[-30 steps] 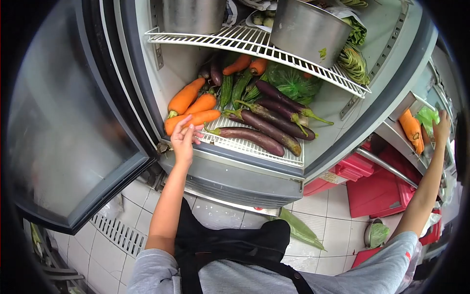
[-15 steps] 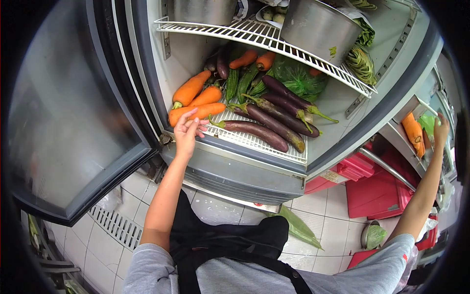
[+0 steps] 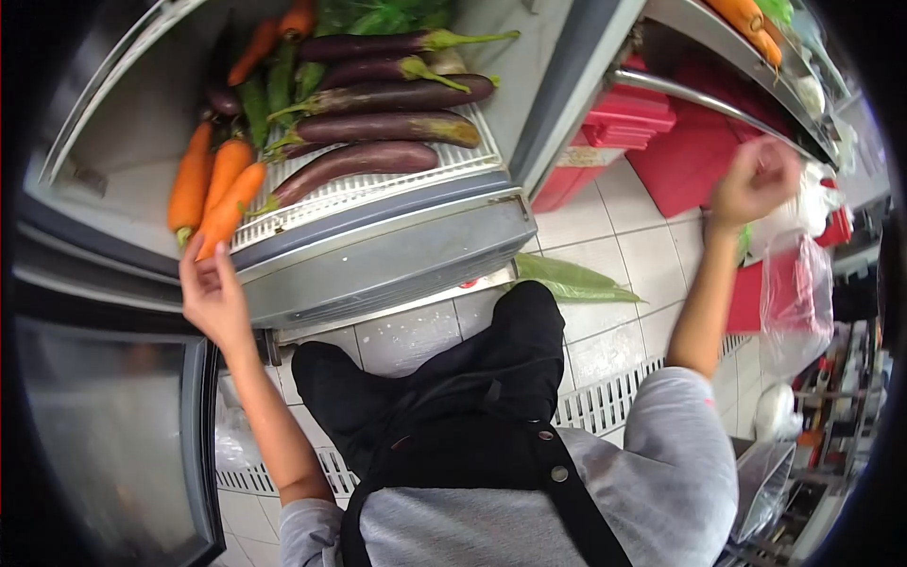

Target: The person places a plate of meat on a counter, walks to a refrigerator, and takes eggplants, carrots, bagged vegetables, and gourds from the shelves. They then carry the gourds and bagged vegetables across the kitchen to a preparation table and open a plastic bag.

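Note:
My left hand (image 3: 215,295) is at the front edge of the fridge, thumb and fingers apart around the near end of an orange carrot (image 3: 229,213). Whether they press on it is hard to see. Two more carrots (image 3: 192,180) lie beside that one. Several purple eggplants (image 3: 378,128) rest in a row on the white wire rack (image 3: 463,170), to the right of the carrots. Long green vegetables (image 3: 282,83) lie behind. Out to the right, my right hand (image 3: 759,180) is raised over the floor, smeared by motion; I see nothing in it.
The fridge door (image 3: 113,435) stands wide at the left. Red containers (image 3: 614,123) and a metal counter with carrots (image 3: 746,14) are at the right. A large green leaf (image 3: 572,281) lies on the tiles. A clear plastic bag (image 3: 798,293) hangs at the right.
The view has turned right and down. My left hand has shifted to the near end of the front carrot. My right hand has come away from the carrots and green item on the counter.

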A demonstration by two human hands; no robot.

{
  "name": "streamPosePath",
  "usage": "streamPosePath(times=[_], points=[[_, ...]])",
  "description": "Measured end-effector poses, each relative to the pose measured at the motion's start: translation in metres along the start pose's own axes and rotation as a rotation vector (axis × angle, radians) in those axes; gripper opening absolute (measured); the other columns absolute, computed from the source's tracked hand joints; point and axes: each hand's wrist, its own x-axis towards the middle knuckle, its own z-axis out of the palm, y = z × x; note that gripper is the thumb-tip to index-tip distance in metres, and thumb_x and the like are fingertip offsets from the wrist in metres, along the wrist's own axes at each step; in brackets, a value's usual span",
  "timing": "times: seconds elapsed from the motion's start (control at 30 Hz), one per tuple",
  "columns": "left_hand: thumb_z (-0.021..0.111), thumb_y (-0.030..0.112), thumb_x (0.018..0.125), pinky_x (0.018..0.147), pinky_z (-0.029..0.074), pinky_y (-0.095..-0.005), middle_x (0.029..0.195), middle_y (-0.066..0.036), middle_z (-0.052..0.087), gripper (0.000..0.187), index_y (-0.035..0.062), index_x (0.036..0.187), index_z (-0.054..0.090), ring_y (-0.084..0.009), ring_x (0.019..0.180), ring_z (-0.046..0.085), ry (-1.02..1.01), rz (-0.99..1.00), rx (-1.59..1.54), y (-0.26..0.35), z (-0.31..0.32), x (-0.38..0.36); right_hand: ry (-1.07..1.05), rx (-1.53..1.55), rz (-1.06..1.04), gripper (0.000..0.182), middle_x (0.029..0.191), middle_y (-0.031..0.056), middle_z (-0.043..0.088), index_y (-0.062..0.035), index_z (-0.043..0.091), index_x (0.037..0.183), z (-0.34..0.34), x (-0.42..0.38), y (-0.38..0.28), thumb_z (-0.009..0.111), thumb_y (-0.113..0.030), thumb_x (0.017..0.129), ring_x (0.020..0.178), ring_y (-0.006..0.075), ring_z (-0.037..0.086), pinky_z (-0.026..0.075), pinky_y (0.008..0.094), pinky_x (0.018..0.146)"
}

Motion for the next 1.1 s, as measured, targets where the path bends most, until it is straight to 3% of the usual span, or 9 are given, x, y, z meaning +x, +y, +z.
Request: streamPosePath(times=[0.03, 0.07, 0.13, 0.2, 0.3, 0.53, 0.83, 0.9, 1.1], points=[[0.066, 0.017, 0.082, 0.068, 0.044, -0.0286, 0.087, -0.007, 0.061, 0.034, 0.0056, 0.112, 0.058, -0.0157, 0.075, 0.055, 0.034, 0.292, 0.328, 0.008, -0.009, 0.006, -0.124, -0.143, -0.105, 0.030, 0.097, 0.0116, 0.053, -0.0014, 0.049, 0.102, -0.005, -0.040, -0.015, 0.063, 0.002, 0.075, 0.089, 0.0228, 0.052, 0.043, 0.0313, 0.079], [0.067, 0.016, 0.080, 0.076, 0.043, -0.0333, 0.094, -0.008, 0.060, 0.033, 0.0061, 0.110, 0.059, -0.0196, 0.084, 0.054, 0.085, 0.584, 0.658, 0.014, -0.014, 0.010, -0.226, -0.136, 0.089, 0.036, 0.099, 0.0126, 0.053, -0.0007, 0.049, 0.106, -0.013, -0.089, -0.024, 0.065, 0.000, 0.073, 0.091, 0.0259, 0.051, 0.041, 0.0345, 0.080], [0.069, 0.015, 0.075, 0.090, 0.036, -0.0403, 0.109, -0.012, 0.054, 0.037, 0.0068, 0.110, 0.059, -0.0279, 0.102, 0.047, 0.054, 0.495, 0.696, 0.014, -0.017, 0.014, -0.474, -0.341, 0.411, 0.044, 0.107, 0.0148, 0.052, 0.0011, 0.047, 0.116, -0.035, -0.167, -0.055, 0.064, -0.003, 0.076, 0.096, 0.0258, 0.050, 0.041, 0.0360, 0.080], [0.070, 0.018, 0.074, 0.093, 0.035, -0.0406, 0.113, -0.014, 0.053, 0.042, 0.0069, 0.112, 0.058, -0.0311, 0.107, 0.045, -0.150, 0.547, 0.668, 0.013, -0.022, 0.018, -0.345, -0.253, 0.831, 0.046, 0.107, 0.0157, 0.048, 0.0024, 0.045, 0.120, -0.048, -0.237, -0.088, 0.063, -0.004, 0.078, 0.094, 0.0258, 0.051, 0.043, 0.0333, 0.079], [0.071, 0.018, 0.072, 0.094, 0.036, -0.0416, 0.111, -0.015, 0.053, 0.046, 0.0067, 0.114, 0.056, -0.0336, 0.107, 0.046, -0.177, 0.521, 0.561, 0.007, -0.019, 0.018, -0.362, -0.183, 0.935, 0.043, 0.113, 0.0151, 0.043, 0.0026, 0.042, 0.120, -0.039, -0.250, -0.147, 0.056, 0.002, 0.079, 0.090, 0.0212, 0.050, 0.044, 0.0293, 0.071], [0.072, 0.010, 0.069, 0.086, 0.041, -0.0403, 0.102, -0.014, 0.056, 0.046, 0.0039, 0.111, 0.055, -0.0323, 0.094, 0.051, 0.005, 0.432, 0.353, -0.001, -0.003, 0.006, -0.257, 0.415, 0.524, 0.046, 0.109, 0.0154, 0.042, 0.0008, 0.043, 0.115, 0.057, -0.159, -0.206, 0.059, 0.004, 0.072, 0.089, 0.0224, 0.048, 0.044, 0.0291, 0.074], [0.071, 0.019, 0.072, 0.082, 0.042, -0.0410, 0.102, -0.012, 0.057, 0.035, 0.0053, 0.102, 0.059, -0.0302, 0.095, 0.053, 0.273, 0.405, 0.491, 0.039, 0.027, 0.077, -0.407, 0.501, 0.289, 0.041, 0.100, 0.0143, 0.048, -0.0032, 0.052, 0.107, 0.126, -0.106, -0.242, 0.065, -0.001, 0.068, 0.092, 0.0288, 0.049, 0.041, 0.0371, 0.081], [0.065, 0.026, 0.076, 0.077, 0.043, -0.0442, 0.101, -0.013, 0.057, 0.025, 0.0046, 0.090, 0.064, -0.0307, 0.094, 0.052, 0.177, 0.352, 0.810, 0.036, 0.047, 0.087, -0.419, 0.463, 0.287, 0.036, 0.098, 0.0132, 0.049, -0.0043, 0.056, 0.103, 0.132, -0.106, -0.245, 0.066, -0.003, 0.068, 0.090, 0.0288, 0.049, 0.040, 0.0374, 0.081], [0.063, 0.029, 0.077, 0.072, 0.046, -0.0456, 0.097, -0.015, 0.058, 0.026, 0.0038, 0.071, 0.067, -0.0324, 0.091, 0.056, -0.043, 0.263, 0.732, 0.032, 0.071, 0.119, -0.450, 0.399, 0.241, 0.031, 0.097, 0.0124, 0.050, -0.0039, 0.058, 0.099, 0.139, -0.103, -0.237, 0.064, -0.004, 0.069, 0.090, 0.0284, 0.049, 0.039, 0.0376, 0.079]])
